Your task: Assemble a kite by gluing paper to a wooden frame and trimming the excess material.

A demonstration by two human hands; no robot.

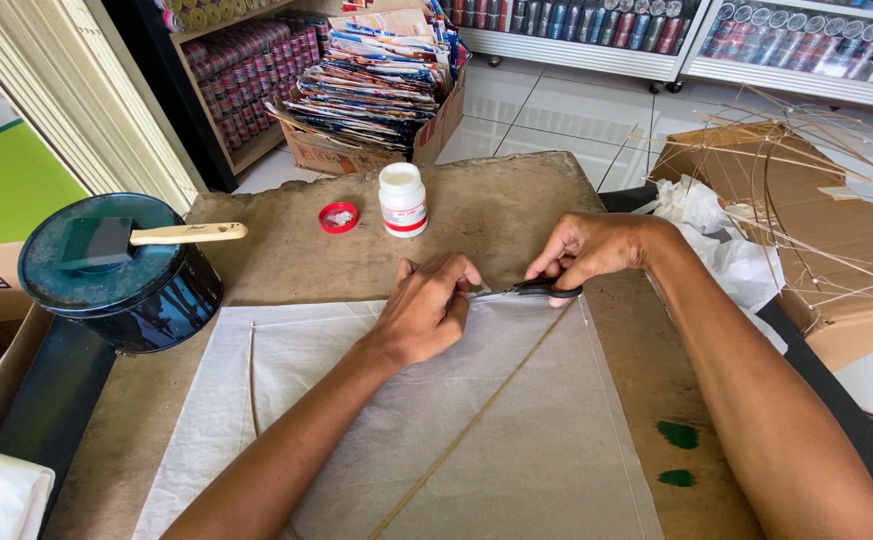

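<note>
One pair of scissors (528, 290) is held in the right hand (586, 250), whose grip is closed around the black handles; the blades point toward the left hand (426, 310), so the long axis runs roughly level across the view, along the far edge of the paper (516, 440). The left hand is laid on that edge with its fingers curled, pinching the paper just beside the blade tips; whether the tips touch the fingers cannot be told. One sheet of pale paper is spread on the brown desk (286, 260), and thin sticks (476, 420) are seen under or on it: one runs diagonally from the scissors down toward the near edge, another runs near the left side. Two green paint marks (678, 435) are seen on the desk to the right of the sheet. Beyond the hands, one white bottle (402, 200) stands upright with its red cap (338, 217) lying open side up just beside it. To the left, one dark round tin (116, 270) is set at the desk's edge, with one brush (156, 236) laid across its lid, handle pointing right. To the right, a frame of thin sticks (806, 170) rests over a cardboard box (836, 250), with crumpled white paper (716, 240) beside it. A second box (376, 90), filled with printed sheets, is seen on the floor behind the desk.
</note>
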